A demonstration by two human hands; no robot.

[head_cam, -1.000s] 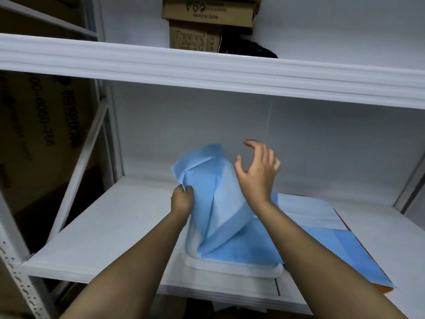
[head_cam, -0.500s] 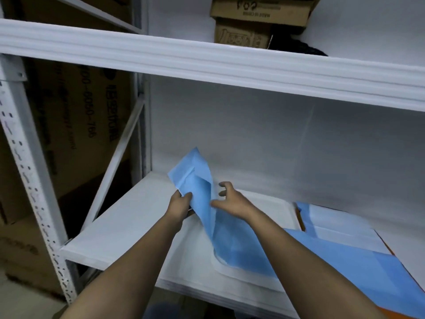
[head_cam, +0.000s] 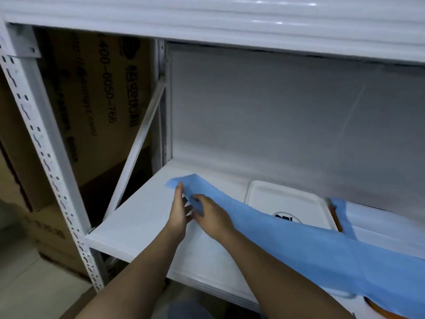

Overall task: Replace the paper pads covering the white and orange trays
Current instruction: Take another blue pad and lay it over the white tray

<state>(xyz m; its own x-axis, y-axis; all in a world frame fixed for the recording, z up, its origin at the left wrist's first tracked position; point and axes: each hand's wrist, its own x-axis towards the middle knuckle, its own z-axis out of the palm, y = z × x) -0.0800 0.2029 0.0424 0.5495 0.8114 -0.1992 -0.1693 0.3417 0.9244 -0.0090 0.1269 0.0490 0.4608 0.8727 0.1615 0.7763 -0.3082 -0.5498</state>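
Blue paper pad stretches from lower right toward frame centre, grasped by both left hand and right hand, half-uncovering the white tray.

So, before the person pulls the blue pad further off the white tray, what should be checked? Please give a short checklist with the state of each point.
1. Left hand holds the blue pad near its end: ok.
2. Right hand also on the pad: ok, though how firmly it grips cannot be told.
3. White tray uncovered: partly; its far part shows, its near part is under the pad: not ok yet.
4. Pad free of the orange tray: cannot tell, the pad drapes over that side.
5. Bare shelf to the left for laying the pad down: ok.
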